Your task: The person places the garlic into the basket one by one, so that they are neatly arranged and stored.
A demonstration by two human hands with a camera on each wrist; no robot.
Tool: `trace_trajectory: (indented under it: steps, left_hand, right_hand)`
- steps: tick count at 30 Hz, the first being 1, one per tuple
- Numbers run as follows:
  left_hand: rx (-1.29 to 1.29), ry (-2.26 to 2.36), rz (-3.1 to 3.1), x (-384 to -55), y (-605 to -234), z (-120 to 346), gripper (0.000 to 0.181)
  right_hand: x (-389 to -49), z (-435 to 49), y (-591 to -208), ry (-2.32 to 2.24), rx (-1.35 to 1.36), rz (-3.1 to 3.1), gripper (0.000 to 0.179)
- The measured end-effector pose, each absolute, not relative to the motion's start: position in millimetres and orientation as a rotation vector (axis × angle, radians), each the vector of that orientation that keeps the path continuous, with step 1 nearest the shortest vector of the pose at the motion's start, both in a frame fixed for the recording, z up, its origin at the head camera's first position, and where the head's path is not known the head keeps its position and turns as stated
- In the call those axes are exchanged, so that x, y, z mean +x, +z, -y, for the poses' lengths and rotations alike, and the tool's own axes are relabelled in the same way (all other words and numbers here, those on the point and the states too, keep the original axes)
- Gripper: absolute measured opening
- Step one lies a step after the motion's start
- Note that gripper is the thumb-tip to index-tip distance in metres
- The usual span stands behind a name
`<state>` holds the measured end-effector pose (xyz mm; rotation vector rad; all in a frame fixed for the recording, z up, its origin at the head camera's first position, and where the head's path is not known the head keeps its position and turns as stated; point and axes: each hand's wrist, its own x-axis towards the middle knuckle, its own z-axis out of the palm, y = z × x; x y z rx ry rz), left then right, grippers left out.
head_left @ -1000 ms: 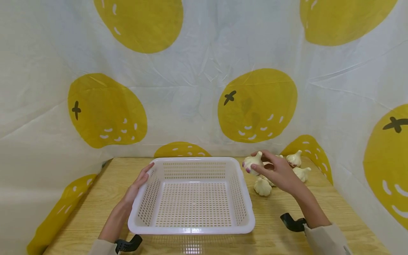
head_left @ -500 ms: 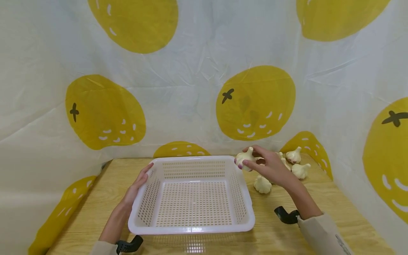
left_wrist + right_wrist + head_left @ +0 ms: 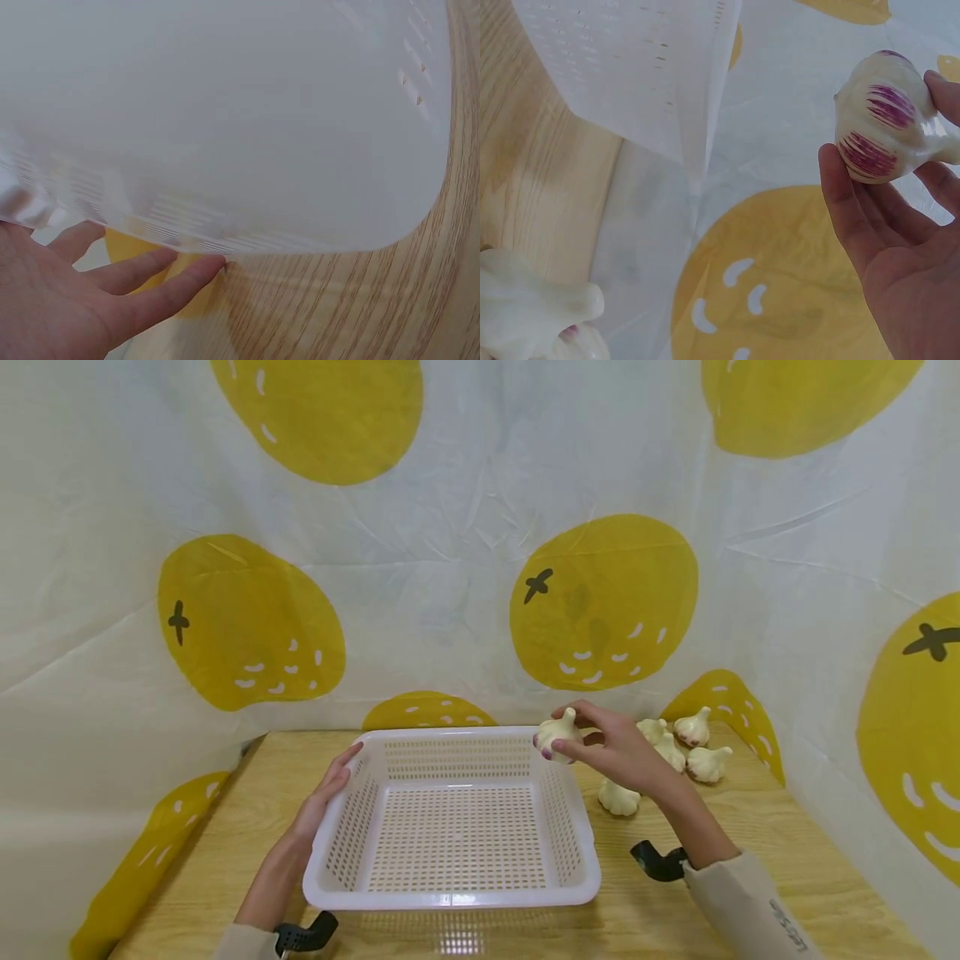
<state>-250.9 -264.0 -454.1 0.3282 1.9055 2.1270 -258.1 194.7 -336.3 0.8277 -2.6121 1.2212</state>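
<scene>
In the head view, my right hand (image 3: 626, 752) holds a garlic bulb (image 3: 557, 737) between thumb and fingers, above the right rear corner of a white plastic basket (image 3: 450, 902). Purple streaks mark this bulb (image 3: 877, 127) in the right wrist view, where its stem points toward the palm. My left hand (image 3: 318, 797) rests along the basket's left side. Seen from the left wrist, the fingers (image 3: 165, 292) of that hand are fairly straight against the basket's outer wall (image 3: 247, 150). The basket floor shows bare mesh.
Several more garlic bulbs (image 3: 707, 764) lie on the wooden table (image 3: 757, 852) right of the basket. The closest bulb (image 3: 618, 797) sits beside its right wall. A white curtain (image 3: 435, 618) with yellow fruit prints hangs behind and at both sides.
My right hand has moved left with the garlic bulb, from beside the basket to above its right rear corner. The left hand and basket have stayed in place.
</scene>
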Motion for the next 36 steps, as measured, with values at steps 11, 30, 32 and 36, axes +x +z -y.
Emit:
trace_trajectory:
  steps: [11,30,32,36]
  left_hand:
    - [0.308,2.115,-1.919,-251,-453,263,0.057]
    - [0.308,2.122,-1.913,-250,-453,262,0.056]
    - [0.304,2.124,-1.912,-250,-453,262,0.056]
    - [0.316,2.126,-1.902,-250,-452,262,0.056]
  right_hand:
    - [-260,-181,-329,1.212,0.862,2.601,0.032]
    - [-265,-159,-324,1.216,0.945,2.575,0.032]
    - [-266,-156,-324,1.207,0.957,2.572,0.032]
    - [-267,-150,-324,1.193,0.982,2.571,0.032]
